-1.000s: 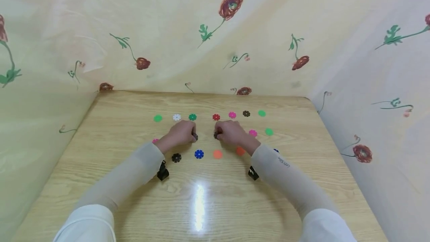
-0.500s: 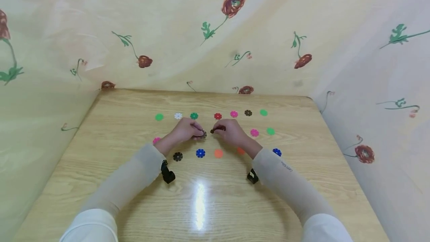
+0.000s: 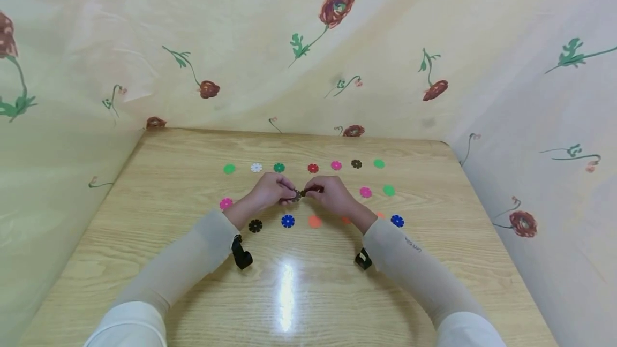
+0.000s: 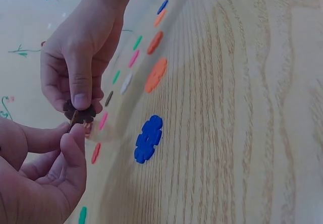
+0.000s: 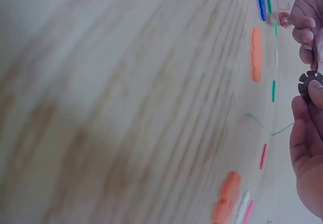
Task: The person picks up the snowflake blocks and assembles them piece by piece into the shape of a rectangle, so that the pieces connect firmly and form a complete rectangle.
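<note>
Flowered cloth (image 3: 241,31) fills the top and both sides of my head view, behind a wood-grain surface (image 3: 308,315) with a streak of glare (image 3: 286,296) at lower centre. Mid-frame, I have the left hand (image 3: 268,189) pinching one brown disc (image 3: 296,196), fingers drawn in tight, and the right hand (image 3: 332,191) pinching a second brown disc (image 3: 303,193) right beside it. Other discs lie around: a white disc (image 3: 256,167) and a red disc (image 3: 313,168) higher up, a black disc (image 3: 255,226) and a blue disc (image 3: 288,221) lower down. The right wrist and sleeve (image 3: 409,261) partly block two orange discs (image 3: 380,216).

From the left wrist, I get the left hand cropped at lower left and the right hand reaching in from the top. Their discs overlap in my view, the left one edge-on, the right one half under a thumb; I cannot tell whether they interlock.

From the right wrist, both hands are cropped at the right edge. The right hand's disc shows its notched face; the left hand's is hard to make out. Blurred grain covers the left.
</note>
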A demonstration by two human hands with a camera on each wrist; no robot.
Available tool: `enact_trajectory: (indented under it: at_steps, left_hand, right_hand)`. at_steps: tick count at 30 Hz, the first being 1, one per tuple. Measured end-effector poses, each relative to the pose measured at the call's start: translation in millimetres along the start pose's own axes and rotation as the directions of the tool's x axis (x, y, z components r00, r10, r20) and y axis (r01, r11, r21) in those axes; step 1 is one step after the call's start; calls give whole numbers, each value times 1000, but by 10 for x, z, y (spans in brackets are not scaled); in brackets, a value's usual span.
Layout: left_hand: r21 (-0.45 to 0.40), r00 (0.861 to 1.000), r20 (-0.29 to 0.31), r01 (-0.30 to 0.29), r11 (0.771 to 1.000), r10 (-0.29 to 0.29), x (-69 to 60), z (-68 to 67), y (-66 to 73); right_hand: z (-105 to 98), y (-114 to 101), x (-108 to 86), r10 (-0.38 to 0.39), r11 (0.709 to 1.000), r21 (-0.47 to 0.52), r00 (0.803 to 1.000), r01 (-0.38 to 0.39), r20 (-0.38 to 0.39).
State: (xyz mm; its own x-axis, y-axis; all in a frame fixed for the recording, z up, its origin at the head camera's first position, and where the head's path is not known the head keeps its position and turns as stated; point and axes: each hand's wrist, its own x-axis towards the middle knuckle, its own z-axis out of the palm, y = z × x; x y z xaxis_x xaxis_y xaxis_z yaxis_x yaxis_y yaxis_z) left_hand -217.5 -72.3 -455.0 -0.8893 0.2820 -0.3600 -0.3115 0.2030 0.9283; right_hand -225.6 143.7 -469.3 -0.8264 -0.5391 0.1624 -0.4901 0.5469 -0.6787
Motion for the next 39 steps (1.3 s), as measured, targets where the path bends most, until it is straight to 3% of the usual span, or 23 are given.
enact_trajectory:
  at_steps: [22, 33, 39]
  left_hand:
    - [-15, 1000, -11, -6, 1000, 5, -3, 42, 61]
    - [-77, 994, -108, 25, 997, -33, -38, 162, 38]
    - [-113, 987, -148, 50, 992, -67, -50, 228, 42]
  right_hand:
    - [-24, -32, 0, -48, 999, -3, 999, 48, 1]
    - [-22, -67, -12, -62, 998, -5, 997, 62, -37]
    - [-13, -75, 20, -133, 991, -36, 988, 130, -74]
